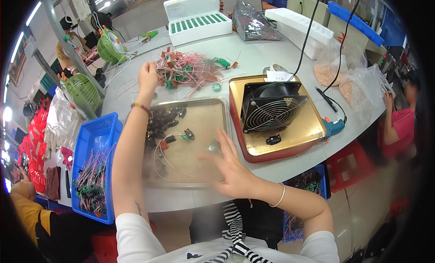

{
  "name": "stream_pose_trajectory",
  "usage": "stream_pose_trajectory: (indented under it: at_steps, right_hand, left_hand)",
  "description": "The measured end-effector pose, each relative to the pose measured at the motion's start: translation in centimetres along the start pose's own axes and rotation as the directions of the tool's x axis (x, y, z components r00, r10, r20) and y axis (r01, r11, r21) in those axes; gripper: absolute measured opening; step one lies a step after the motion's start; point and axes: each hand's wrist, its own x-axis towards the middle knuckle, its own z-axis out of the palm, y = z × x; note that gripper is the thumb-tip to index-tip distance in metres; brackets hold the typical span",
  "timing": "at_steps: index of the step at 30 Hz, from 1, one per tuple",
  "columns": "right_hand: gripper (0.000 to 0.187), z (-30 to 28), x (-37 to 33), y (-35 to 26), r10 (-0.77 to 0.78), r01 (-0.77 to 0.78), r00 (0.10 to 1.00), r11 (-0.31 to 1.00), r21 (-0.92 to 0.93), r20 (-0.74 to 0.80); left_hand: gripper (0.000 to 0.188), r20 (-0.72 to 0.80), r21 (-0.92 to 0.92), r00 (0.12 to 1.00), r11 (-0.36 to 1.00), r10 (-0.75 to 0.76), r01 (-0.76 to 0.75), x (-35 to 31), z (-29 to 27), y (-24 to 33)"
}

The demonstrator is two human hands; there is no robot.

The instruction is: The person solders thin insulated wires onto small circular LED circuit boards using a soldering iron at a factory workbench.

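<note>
My left hand (148, 77) reaches forward to the left edge of a tangled pile of pink and white wires (186, 69) with green and orange-brown parts. Its fingers are curled together, and whatever they may pinch is hidden. Over the right side of a shallow metal tray (213, 102), my right hand (233, 170) hangs with fingers spread and nothing in them. Small black plastic parts (163, 120) lie heaped at the tray's left, partly behind my left forearm. Near its middle rests a black part with a green end (188, 135), beside looped white wire.
Right of the tray, a black fan (274, 106) stands on a red-sided gold tin lid (244, 149). A teal-handled tool (334, 127) lies beside it. Blue bins (113, 127) hold wired parts. Farther back are a white foam box (199, 34) and plastic bags (358, 88). Other people sit nearby.
</note>
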Motion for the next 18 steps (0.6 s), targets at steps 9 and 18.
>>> stream_pose_trajectory:
  at_steps: [9, 18]
  right_hand:
    - [0.043, -0.8, 1.5, -2.6, 0.0, -0.004, 0.997, 0.999, -0.054, -0.076]
    - [0.049, -9.1, 10.6, -8.2, -0.176, 0.176, 0.984, 0.925, -0.336, 0.03]
  left_hand:
    - [0.03, 0.109, 0.195, 0.989, 0.973, 0.104, -0.124, 11.2, 1.4, 6.0]
    - [0.018, 0.1, -0.223, 0.992, 0.973, 0.081, -0.057, 17.8, 1.6, 17.3]
